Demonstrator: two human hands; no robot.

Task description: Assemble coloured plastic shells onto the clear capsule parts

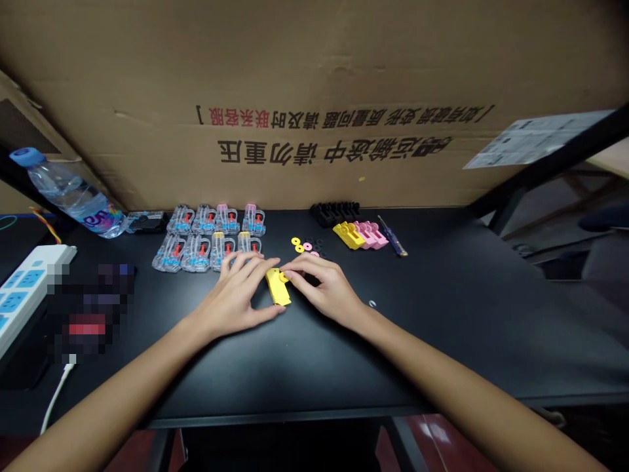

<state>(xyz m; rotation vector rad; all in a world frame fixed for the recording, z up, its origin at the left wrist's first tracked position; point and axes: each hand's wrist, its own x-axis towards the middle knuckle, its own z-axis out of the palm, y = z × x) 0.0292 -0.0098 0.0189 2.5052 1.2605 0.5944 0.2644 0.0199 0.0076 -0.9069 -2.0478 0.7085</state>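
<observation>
Your left hand point(230, 298) gripped the yellow block point(279, 292), on the table point(304, 370), between thumb and fingers; your right hand point(328, 286) pinched a yellow ring point(284, 276) at its upper end. Fitting looked under way; full seating could not be confirmed. Beyond the block lay loose rings point(307, 246), apparently unused; farther right, spare blocks point(369, 235) sat in rows, apparently awaiting attention.

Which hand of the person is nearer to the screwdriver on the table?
Right. The right hand is left of the screwdriver and closer to the person; the left hand is farther left.
</observation>
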